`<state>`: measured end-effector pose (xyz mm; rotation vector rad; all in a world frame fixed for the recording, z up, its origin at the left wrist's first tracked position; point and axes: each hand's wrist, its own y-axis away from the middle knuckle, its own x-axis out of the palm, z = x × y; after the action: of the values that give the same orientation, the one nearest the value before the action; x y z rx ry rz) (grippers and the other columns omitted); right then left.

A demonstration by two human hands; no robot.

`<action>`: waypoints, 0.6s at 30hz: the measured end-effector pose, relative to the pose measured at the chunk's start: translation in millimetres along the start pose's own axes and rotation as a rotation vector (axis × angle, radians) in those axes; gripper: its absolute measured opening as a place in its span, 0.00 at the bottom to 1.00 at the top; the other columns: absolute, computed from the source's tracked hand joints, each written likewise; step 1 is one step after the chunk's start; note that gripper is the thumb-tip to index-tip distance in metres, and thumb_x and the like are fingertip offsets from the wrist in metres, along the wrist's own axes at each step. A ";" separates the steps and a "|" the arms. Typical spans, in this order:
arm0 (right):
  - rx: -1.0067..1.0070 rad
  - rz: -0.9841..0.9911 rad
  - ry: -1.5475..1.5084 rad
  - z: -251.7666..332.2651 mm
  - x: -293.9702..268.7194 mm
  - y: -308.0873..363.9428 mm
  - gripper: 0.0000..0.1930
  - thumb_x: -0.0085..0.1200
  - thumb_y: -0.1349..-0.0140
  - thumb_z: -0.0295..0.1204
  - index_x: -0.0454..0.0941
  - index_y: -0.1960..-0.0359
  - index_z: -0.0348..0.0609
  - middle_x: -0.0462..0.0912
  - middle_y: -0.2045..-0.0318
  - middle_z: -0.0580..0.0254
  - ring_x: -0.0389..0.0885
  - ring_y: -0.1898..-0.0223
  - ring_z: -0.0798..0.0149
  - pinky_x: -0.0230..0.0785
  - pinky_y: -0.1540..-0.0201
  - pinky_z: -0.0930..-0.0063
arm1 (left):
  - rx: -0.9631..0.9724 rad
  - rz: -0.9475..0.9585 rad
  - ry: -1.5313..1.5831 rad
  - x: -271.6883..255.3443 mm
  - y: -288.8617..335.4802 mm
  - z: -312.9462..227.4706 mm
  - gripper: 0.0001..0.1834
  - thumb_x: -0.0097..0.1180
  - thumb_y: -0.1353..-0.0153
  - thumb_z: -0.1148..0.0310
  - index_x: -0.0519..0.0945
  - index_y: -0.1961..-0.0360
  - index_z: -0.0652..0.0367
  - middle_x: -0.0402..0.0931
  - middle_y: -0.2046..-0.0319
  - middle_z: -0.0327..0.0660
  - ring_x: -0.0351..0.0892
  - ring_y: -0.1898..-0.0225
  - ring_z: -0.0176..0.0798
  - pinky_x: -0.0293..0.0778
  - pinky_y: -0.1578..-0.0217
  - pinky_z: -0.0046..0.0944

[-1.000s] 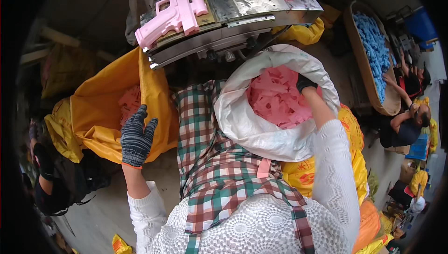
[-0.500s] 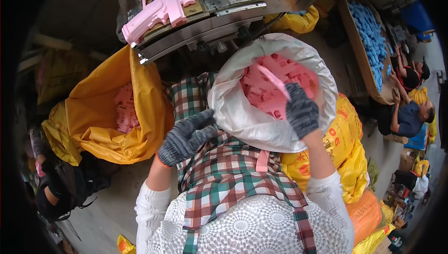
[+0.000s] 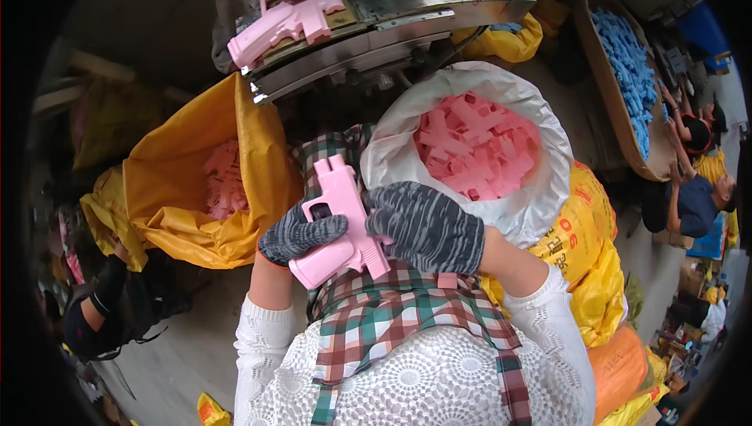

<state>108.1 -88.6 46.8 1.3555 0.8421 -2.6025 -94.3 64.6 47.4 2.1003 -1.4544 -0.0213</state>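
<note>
Both my hands wear dark grey knit gloves and hold a pink plastic toy gun [image 3: 341,226] over my checked apron. My left hand [image 3: 301,234] grips its left side and my right hand [image 3: 427,226] closes on its right side. Just beyond my right hand a white sack [image 3: 540,191] holds several pink toy gun halves [image 3: 478,144]. A yellow sack [image 3: 176,199] on my left holds more pink parts [image 3: 225,183]. Another pink toy gun [image 3: 286,20] lies on the metal machine [image 3: 399,11] ahead of me.
A long basket of blue plastic parts [image 3: 627,66] stands at the far right, with other people [image 3: 697,191] seated beside it. Yellow and orange sacks [image 3: 603,293] pile up at my right. Someone's dark-sleeved arm [image 3: 102,301] shows at the lower left.
My right hand has come out of the white sack with a pink part and met my left hand at my lap. Both now hold a pink toy gun together.
</note>
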 end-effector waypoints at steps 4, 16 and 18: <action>0.167 -0.042 -0.207 -1.0 -30.6 -15.0 0.19 0.57 0.50 0.34 0.74 0.56 0.42 0.76 0.55 0.50 0.76 0.54 0.53 0.66 0.49 0.61 | 0.230 -0.322 -0.230 -6.7 6.3 -14.6 0.17 0.56 0.40 0.65 0.75 0.52 0.63 0.78 0.62 0.36 0.75 0.62 0.30 0.71 0.58 0.30; 0.411 -0.395 -0.201 -13.3 -68.9 -7.1 0.28 0.68 0.58 0.26 0.73 0.51 0.39 0.78 0.54 0.58 0.76 0.50 0.60 0.66 0.47 0.69 | 0.450 -0.935 -1.482 -28.0 -31.4 -176.2 0.30 0.58 0.45 0.57 0.67 0.42 0.58 0.70 0.49 0.53 0.67 0.45 0.55 0.61 0.43 0.47; 0.428 -0.424 -0.201 -12.3 -76.4 -23.7 0.28 0.68 0.57 0.25 0.72 0.51 0.39 0.78 0.54 0.58 0.76 0.51 0.60 0.66 0.47 0.69 | 0.427 -1.023 -1.781 -25.8 -40.5 -176.6 0.31 0.57 0.46 0.54 0.68 0.43 0.54 0.72 0.57 0.48 0.70 0.52 0.51 0.64 0.48 0.47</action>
<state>155.6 -75.2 111.0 1.0466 0.6184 -3.3321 -12.3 175.3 167.8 2.8863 -0.6616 -2.6328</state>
